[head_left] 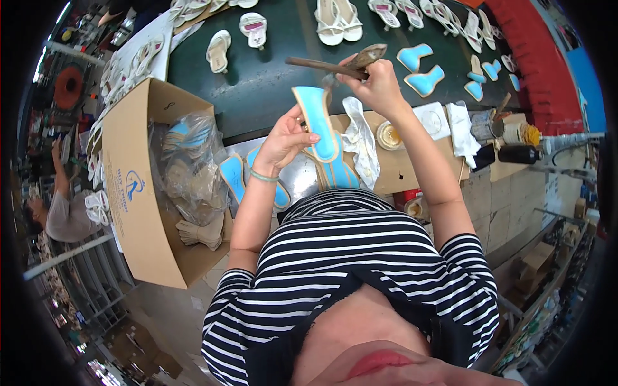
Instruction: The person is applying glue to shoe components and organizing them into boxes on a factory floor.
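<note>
My left hand (pixel 283 145) pinches a blue insole (pixel 315 112) with a tan rim, tilted up over my lap. Above its upper end, my right hand (pixel 380 90) grips a brush (pixel 367 58) with a worn wooden handle; its bristles seem to be at the insole's edge, though contact is unclear. A thin brown stick (pixel 309 64) also juts leftward from that hand; whether it is a separate tool I cannot tell. More insoles (pixel 338 175) lie across my lap, and another blue one (pixel 232 175) leans beside my left forearm.
A cardboard box (pixel 138 186) at left holds plastic-wrapped insoles. White sandals (pixel 219 51) and blue insoles (pixel 425 82) lie on the dark green table (pixel 270 90). Nearer are a crumpled white cloth (pixel 360 141), a small tub (pixel 389 136) and a tin (pixel 486 125). Another person (pixel 71 212) is far left.
</note>
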`<state>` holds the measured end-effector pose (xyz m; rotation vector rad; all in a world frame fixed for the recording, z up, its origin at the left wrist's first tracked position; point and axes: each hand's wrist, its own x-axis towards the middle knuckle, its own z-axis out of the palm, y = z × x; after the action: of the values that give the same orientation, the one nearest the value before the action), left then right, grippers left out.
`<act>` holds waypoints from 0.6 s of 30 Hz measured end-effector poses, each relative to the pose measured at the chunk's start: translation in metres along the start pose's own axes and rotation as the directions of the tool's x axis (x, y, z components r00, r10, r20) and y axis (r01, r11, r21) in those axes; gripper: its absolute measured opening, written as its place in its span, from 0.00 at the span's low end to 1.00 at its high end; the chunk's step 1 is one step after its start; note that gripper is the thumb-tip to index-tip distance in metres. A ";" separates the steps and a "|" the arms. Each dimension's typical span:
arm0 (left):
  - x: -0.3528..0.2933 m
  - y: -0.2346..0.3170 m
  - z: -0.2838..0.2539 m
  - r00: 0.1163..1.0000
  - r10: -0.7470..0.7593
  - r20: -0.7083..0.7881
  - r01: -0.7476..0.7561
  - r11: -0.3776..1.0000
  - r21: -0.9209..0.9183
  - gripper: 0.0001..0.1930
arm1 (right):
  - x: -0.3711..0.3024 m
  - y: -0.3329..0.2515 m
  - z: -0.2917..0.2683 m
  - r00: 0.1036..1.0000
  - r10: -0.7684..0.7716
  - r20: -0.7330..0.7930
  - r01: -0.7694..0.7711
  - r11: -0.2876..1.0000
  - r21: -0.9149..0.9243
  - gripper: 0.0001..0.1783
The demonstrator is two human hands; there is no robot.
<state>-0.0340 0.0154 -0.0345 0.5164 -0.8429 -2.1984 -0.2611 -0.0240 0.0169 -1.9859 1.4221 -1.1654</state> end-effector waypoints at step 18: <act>-0.014 0.043 -0.029 0.749 0.530 -0.398 -0.101 0.685 0.722 0.33 | -0.181 0.102 -0.010 0.806 0.493 -0.328 -0.584 0.754 -0.301 0.10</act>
<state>0.0127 -0.0086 -0.0234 1.2094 -1.2399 -1.2047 -0.3476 0.1040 -0.1218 -1.4931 2.3128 -0.9020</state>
